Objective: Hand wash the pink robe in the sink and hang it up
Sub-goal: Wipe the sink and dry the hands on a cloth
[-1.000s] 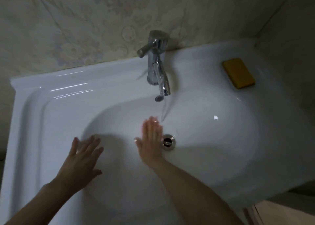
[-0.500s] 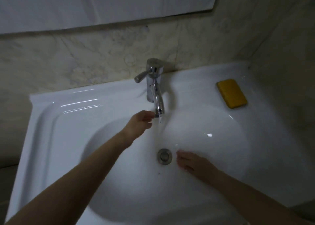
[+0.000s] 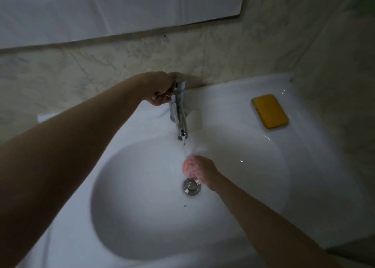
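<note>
No pink robe shows in the head view. The white sink [image 3: 142,217] holds nothing but its chrome drain plug [image 3: 191,187]. My left hand [image 3: 159,90] is closed around the lever of the chrome tap [image 3: 180,115] at the back of the sink. A thin stream of water [image 3: 184,149] runs from the spout. My right hand [image 3: 199,171] is cupped palm-up under that stream, just above the drain, with nothing in it; it looks blurred and pinkish.
A yellow bar of soap or sponge [image 3: 269,111] lies on the sink ledge at the back right. Marbled tile walls close in behind and on the right. A white sheet covers the mirror [image 3: 121,10] above.
My left hand has risen from the spout tip to the tap lever and gripped it. My right hand has moved from beside the drain up under the spout, and water now runs.
</note>
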{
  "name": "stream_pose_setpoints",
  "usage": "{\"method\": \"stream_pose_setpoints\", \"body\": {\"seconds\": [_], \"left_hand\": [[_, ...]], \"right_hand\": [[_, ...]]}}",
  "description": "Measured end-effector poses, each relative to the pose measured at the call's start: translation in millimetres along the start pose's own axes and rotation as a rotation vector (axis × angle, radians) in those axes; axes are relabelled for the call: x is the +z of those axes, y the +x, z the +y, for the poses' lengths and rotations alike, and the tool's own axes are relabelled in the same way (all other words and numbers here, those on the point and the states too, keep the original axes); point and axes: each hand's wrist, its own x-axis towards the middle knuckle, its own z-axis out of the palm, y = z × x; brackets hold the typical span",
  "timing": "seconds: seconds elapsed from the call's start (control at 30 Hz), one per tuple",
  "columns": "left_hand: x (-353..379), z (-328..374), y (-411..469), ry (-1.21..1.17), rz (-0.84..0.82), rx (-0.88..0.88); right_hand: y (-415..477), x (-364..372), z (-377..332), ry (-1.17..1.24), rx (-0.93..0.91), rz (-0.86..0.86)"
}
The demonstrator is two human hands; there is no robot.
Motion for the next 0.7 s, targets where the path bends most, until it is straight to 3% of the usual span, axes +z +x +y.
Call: {"method": "stream_pose_setpoints", "body": {"seconds": [0.03,0.23,0.47,0.63,0.7], "left_hand": [[1,2,0,-0.006,-0.029,-0.033],[0,18,-9,0.000,-0.089,-0.167],[-1,19,-7,-0.022,-0.121,-0.203],[1,18,-9,-0.121,-0.097,-0.203],[2,18,-10,-0.125,-0.080,-0.197]], "right_hand": [[1,11,-10,0.169,0.018,-0.039],[2,48,-35,0.424,0.027,-0.149],[-2,49,-40,0.438,-0.027,-0.226],[-2,58,-49,0.453,0.060,-0.015],[0,61,-56,0.356,0.086,0.106]]}}
